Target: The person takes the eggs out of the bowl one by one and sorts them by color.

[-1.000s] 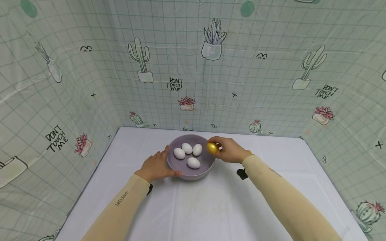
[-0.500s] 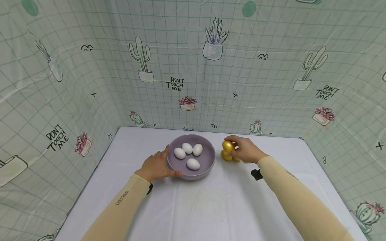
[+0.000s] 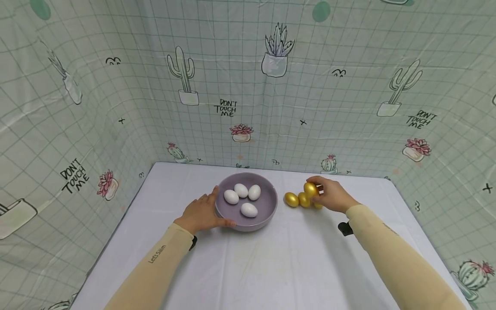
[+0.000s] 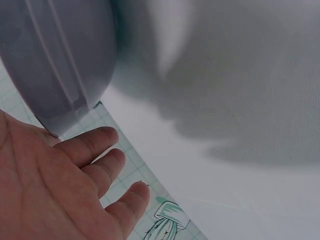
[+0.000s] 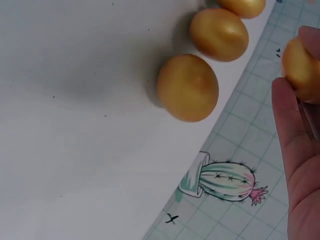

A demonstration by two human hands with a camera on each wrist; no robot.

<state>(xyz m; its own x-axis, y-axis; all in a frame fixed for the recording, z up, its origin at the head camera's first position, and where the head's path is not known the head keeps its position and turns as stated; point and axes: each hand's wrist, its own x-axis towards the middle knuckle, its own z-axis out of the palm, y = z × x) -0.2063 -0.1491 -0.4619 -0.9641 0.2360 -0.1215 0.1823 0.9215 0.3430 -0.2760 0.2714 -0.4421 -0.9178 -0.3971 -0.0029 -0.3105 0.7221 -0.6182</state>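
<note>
Right grip (image 3: 334,196): pinching a golden egg (image 3: 311,189), farther from the bowl (image 3: 268,210) than a second ago; we judge it separated from the white eggs (image 3: 249,210) inside.
Other golden eggs (image 3: 291,199): on the bench (image 3: 248,271), below and left of this grip.
Left grip (image 3: 197,215): spread, touching the bowl.

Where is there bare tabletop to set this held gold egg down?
Bare table between both sleeves, nearer than the bowl; also left of the bowl, beyond the left hand. Crowded right of the bowl: three gold eggs lie by the right hand.
</note>
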